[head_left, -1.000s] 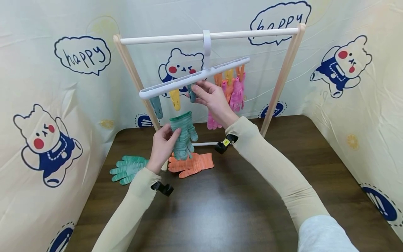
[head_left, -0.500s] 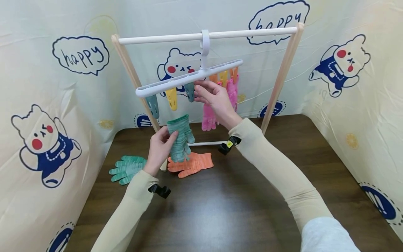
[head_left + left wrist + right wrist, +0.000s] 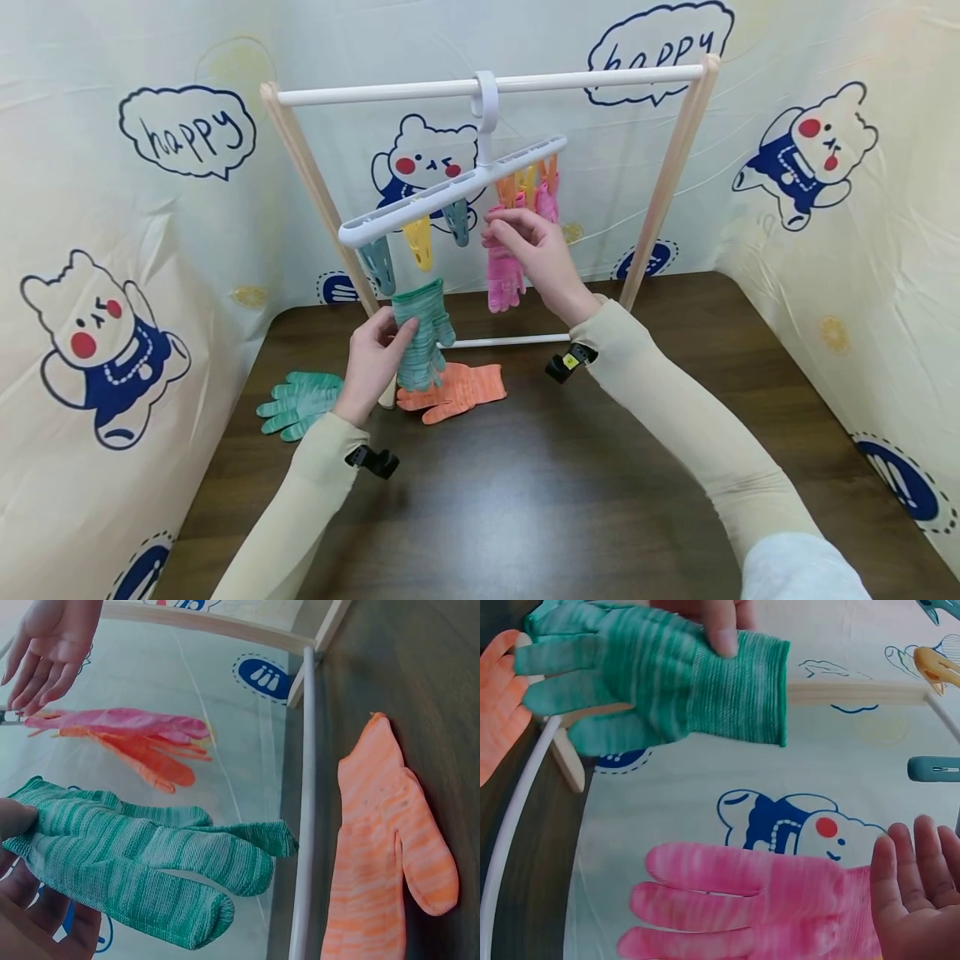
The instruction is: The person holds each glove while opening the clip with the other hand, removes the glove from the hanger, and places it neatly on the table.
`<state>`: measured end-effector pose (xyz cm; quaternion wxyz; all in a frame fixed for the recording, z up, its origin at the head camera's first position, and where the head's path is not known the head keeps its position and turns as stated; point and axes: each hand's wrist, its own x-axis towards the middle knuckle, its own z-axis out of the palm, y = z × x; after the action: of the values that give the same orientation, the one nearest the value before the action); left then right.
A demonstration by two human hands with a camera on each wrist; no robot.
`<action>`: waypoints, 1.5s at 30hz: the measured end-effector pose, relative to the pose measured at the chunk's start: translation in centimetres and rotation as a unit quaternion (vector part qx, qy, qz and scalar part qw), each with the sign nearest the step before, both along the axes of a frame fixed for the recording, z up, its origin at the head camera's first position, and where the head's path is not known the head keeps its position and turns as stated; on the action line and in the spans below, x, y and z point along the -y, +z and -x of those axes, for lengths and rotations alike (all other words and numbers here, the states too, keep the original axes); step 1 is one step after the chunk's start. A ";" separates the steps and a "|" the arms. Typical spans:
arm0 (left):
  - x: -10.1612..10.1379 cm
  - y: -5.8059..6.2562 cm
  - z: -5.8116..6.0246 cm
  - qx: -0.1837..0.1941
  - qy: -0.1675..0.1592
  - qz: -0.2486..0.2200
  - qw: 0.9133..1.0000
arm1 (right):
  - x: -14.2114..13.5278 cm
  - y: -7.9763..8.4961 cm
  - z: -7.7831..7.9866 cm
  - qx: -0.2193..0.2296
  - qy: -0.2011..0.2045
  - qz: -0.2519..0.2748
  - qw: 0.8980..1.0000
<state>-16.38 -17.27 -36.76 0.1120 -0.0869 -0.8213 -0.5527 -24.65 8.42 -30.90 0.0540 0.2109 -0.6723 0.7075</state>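
My left hand point(image 3: 372, 354) pinches a green striped knit glove point(image 3: 422, 337) by its cuff, thumb across the front; the glove's fingers point down. Above it, the white clip hanger point(image 3: 442, 198) slants, its left end lower and nearer. From its left half hang a blue-grey clothespin point(image 3: 378, 265), a yellow one point(image 3: 420, 243) and another blue-grey one point(image 3: 456, 223), each without a glove. To the right of these, my right hand point(image 3: 543, 260) is raised in front of a hanging pink glove point(image 3: 504, 282). Its fingers look extended and hold nothing in the right wrist view.
Orange and yellow clothespins point(image 3: 527, 185) carry pink and orange gloves on the hanger's far half. The hanger hooks over the white rod point(image 3: 600, 79) of a wooden rack point(image 3: 678, 158). On the dark table point(image 3: 510, 492) lie another green glove point(image 3: 302, 404) and an orange glove point(image 3: 468, 390).
My right hand has come off the inner blue-grey clothespin and moved right and slightly down. The hanger has swung a little. My left hand has drifted slightly left and down with the green glove.
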 end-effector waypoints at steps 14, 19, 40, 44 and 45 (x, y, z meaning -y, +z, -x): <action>2.8 -3.9 0.9 -0.059 0.019 0.061 0.996 | -2.2 -2.6 -1.2 0.002 0.006 -0.088 0.996; 3.5 -4.2 0.5 -0.064 0.027 0.071 0.995 | -2.9 -3.4 -1.4 0.017 0.007 -0.097 0.995; 8.9 -5.6 -2.8 -0.067 0.087 0.168 0.980 | -4.6 -6.3 -1.3 0.031 0.011 -0.140 0.990; 9.9 -5.5 -3.4 -0.076 0.092 0.179 0.976 | -4.8 -6.4 -1.3 0.044 0.011 -0.140 0.989; 10.1 -5.5 -3.6 -0.078 0.094 0.182 0.976 | -4.8 -6.4 -1.4 0.048 0.010 -0.141 0.989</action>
<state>-12.81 -27.40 -42.28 0.2092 -0.0707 -0.9016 -0.3721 -23.28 13.25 -37.33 -0.0155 0.1891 -0.7652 0.6152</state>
